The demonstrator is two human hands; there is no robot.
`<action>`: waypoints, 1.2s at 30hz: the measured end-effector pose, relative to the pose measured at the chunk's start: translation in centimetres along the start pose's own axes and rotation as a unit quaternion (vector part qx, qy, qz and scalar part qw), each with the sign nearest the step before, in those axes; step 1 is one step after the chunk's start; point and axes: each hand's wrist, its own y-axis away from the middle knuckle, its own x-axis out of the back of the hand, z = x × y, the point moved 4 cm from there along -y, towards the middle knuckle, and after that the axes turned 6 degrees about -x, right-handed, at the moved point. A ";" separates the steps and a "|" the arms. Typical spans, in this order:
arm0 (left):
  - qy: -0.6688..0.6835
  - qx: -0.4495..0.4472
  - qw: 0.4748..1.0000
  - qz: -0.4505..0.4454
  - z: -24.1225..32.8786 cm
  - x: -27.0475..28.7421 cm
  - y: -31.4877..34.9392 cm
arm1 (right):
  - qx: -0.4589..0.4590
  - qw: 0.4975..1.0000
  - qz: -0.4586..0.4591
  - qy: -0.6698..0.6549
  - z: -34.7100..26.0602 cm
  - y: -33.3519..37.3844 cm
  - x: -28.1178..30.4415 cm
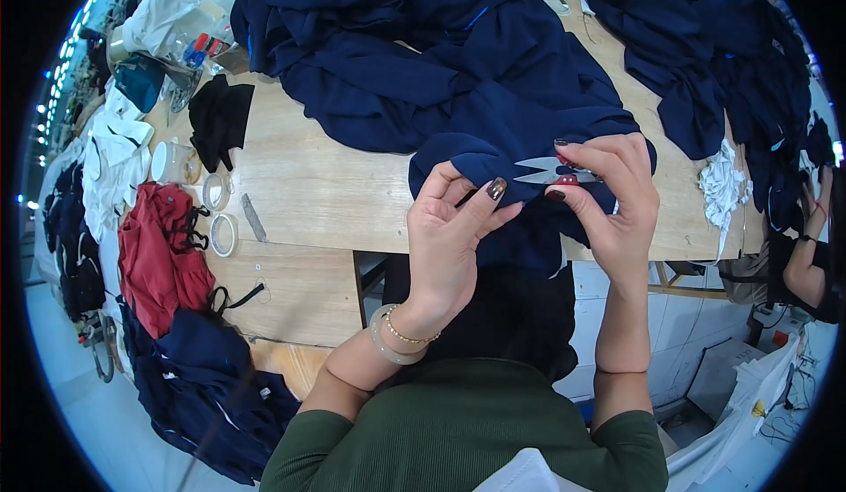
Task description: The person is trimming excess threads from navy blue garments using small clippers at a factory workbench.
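Snips held by the right hand beside navy cloth gripped by the left

A pair of thread snips (539,170) is held between the thumb and fingers of the right hand (627,188), with its red grips enclosed and its two blades parted and pointed left. The blades are directed toward the left hand (449,219), whose fingertips are seen just beyond their tips. Navy cloth (388,91) is pinched by the left hand between thumb and fingers; the exact spot of the pinch is partly hidden. The snips are seen over this same cloth, which is spread from both hands to the far side in heavy folds; whether it is touched by the blades cannot be told.

The cloth is carried by a pale wooden tabletop (308,184). On the left, a red garment (160,254) is heaped near two tape rolls (224,235), a grey strip (254,217) and a piece of black cloth (220,118). A white tub (169,162) is placed just farther off. On the right, crumpled white cloth (724,184) is laid near the edge, and a second navy pile (687,60) is spread beyond it.

More navy garments (203,395) are heaped at the near left. A white wall (683,316) is seen under the tabletop on the right, where another person's arm (806,254) is partly shown.
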 end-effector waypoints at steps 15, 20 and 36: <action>0.005 -0.001 1.000 -0.005 -0.1 0.2 0.0 | 0.053 0.995 0.003 0.084 -1.1 0.0 0.0; 0.008 0.001 1.000 -0.006 0.0 0.2 0.1 | 0.052 0.997 -0.005 0.063 -0.9 -0.1 -0.2; 0.027 -0.002 1.000 -0.010 -0.3 0.2 0.2 | -0.050 0.994 -0.036 -0.089 -1.2 0.3 -1.1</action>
